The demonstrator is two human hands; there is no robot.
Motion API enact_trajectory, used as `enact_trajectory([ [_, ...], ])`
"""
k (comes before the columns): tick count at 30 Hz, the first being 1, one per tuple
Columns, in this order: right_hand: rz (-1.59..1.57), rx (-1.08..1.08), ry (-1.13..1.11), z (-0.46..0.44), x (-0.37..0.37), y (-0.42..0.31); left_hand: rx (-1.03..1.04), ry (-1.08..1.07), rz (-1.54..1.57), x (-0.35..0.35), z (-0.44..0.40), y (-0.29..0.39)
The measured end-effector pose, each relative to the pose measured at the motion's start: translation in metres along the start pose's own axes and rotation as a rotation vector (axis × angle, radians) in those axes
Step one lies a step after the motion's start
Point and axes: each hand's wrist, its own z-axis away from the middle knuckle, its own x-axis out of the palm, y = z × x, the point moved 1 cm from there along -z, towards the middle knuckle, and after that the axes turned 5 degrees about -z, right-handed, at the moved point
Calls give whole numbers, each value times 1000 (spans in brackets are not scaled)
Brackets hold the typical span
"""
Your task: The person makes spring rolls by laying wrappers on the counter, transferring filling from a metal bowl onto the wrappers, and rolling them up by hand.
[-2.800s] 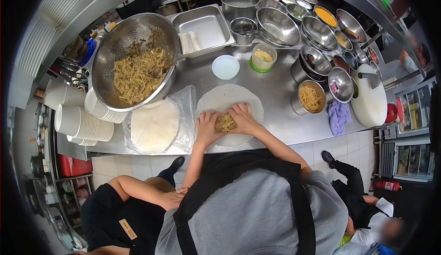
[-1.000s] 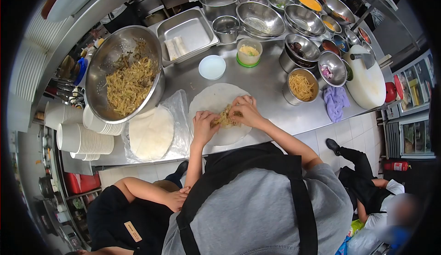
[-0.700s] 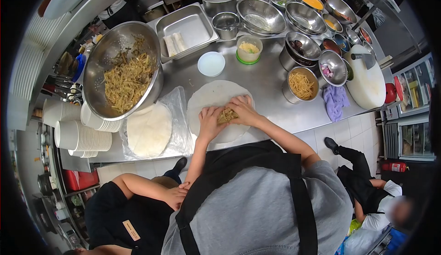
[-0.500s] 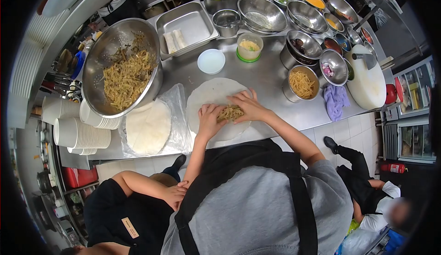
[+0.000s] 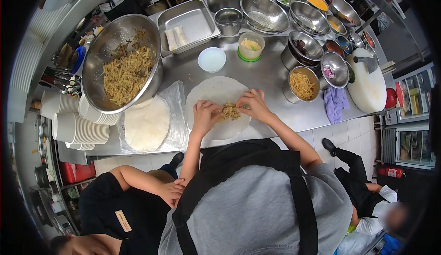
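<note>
A round, thin white wrapper (image 5: 202, 89) lies flat on the steel table. On it sits a small heap of shredded, brownish-yellow filling (image 5: 229, 113). My left hand (image 5: 206, 115) is at the left end of the heap, fingers bent and pressed together against the shreds. At the right end, my right hand (image 5: 255, 105) pinches the filling between thumb and fingers. To the left, a stack of similar wrappers (image 5: 146, 124) rests on a clear plastic bag (image 5: 177, 99). Just beyond the wrapper stand a shallow dish of pale liquid (image 5: 212, 59) and a tub of yellowish paste (image 5: 251, 46) on a green lid.
A large perforated bowl (image 5: 153, 73) of shredded filling stands left, near stacked white tubs (image 5: 85, 128). Behind is a steel tray (image 5: 195, 23) with two white rolls (image 5: 176, 38). Right are a pot of yellow strips (image 5: 302, 84) and a purple cloth (image 5: 336, 102). A co-worker's arms (image 5: 151, 188) are close on my left.
My hands have drawn slightly apart and no longer cup the filling; their fingertips are at its two ends. The heap looks looser, and more of it shows.
</note>
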Motion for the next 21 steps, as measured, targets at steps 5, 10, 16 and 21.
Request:
enact_trajectory([
  [5, 25, -13, -3, -5, 16, 1, 67, 32, -27, 6, -6, 5],
  [10, -39, -129, 59, -14, 26, -20, 15, 68, -3, -12, 2, -13],
  [16, -65, -117, 28, -6, 38, -20, -125, 39, 60, -4, 32, -10],
  [21, 143, -188, -89, -15, 52, -22, -197, 82, -22, 11, 49, -33],
])
